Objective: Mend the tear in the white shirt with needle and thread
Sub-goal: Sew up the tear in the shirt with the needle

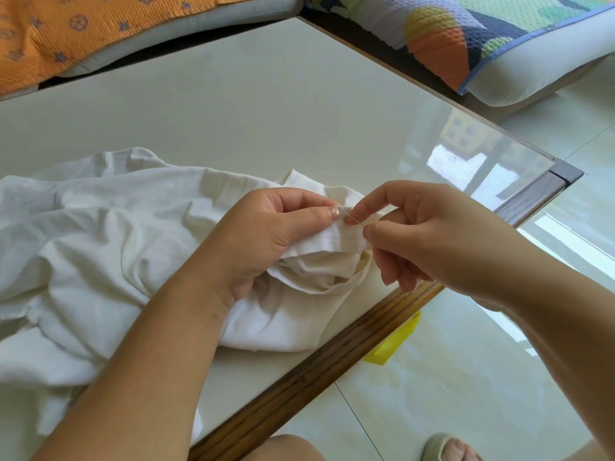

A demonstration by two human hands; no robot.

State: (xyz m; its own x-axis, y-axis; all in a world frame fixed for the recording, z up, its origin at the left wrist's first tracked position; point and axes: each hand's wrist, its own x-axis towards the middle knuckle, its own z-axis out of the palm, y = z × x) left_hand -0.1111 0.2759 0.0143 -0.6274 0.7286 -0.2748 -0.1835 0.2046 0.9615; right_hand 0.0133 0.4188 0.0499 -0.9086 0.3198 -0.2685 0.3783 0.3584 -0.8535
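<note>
The white shirt (100,227) lies bunched on the glass-topped table (266,94), trailing off toward nine o'clock; the left hand (266,234) grips a folded edge of it, thumb pressed on the fold, likely to keep the cloth taut for the stitch; at three o'clock from that thumb the right hand (432,241) pinches the needle (353,218) between thumb and forefinger, its point at the fold; thread and tear are too fine to make out.

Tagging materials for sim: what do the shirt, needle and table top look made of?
Shirt: soft matte cloth, probably cotton; it creases and drapes. Needle: thin metal, apparently steel; it glints. Table top: glossy glass sheet over a cream surface; it shows bright reflections.
</note>
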